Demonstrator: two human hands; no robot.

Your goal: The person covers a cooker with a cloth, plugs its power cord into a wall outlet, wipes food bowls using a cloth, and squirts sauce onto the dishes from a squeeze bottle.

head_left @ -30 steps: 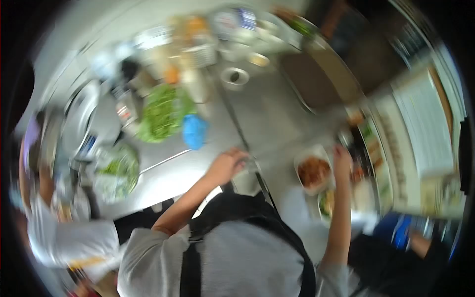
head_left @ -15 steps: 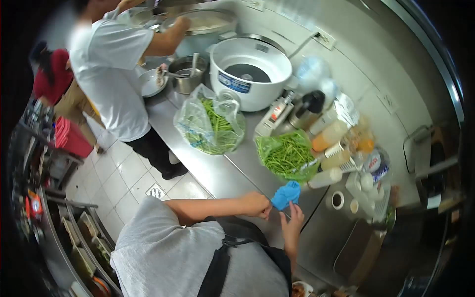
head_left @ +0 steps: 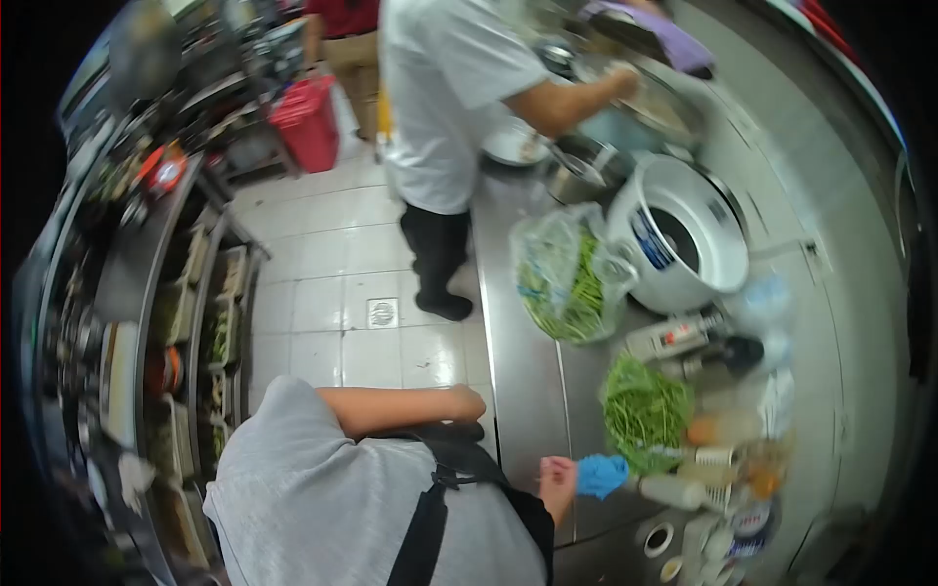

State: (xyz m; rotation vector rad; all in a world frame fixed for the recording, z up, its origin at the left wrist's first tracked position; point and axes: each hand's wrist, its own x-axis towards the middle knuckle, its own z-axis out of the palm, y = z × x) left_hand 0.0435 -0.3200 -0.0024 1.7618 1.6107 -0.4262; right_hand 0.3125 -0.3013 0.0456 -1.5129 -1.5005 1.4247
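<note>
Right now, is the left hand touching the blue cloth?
Apart. The head view shows the left hand near the counter's edge and the blue cloth farther right, with bare steel plainly between them.

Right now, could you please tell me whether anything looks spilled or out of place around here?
One small thing: a dark scrap lies on the pale floor tiles near the drain, where it looks like litter, though it is too small to identify. I see no clear spill by the crumpled blue cloth.
</note>
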